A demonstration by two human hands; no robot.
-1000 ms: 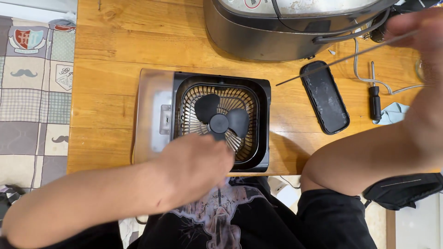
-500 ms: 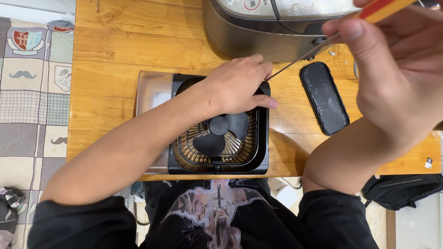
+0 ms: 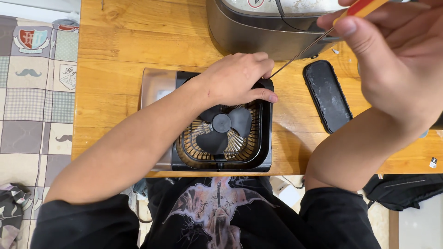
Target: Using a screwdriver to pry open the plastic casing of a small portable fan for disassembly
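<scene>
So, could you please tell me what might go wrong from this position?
1. The long screwdriver in the right hand points its tip close to the left hand; a slip might jab the fingers.
2. The fan unit sits at the wooden table edge and could slide off if pushed.
3. The black cover lies loose beside the right forearm, which could knock it.

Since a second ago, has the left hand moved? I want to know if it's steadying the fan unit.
Yes. The left hand has gone from the near edge of the black fan unit to its far edge, toward the grey appliance.
</scene>
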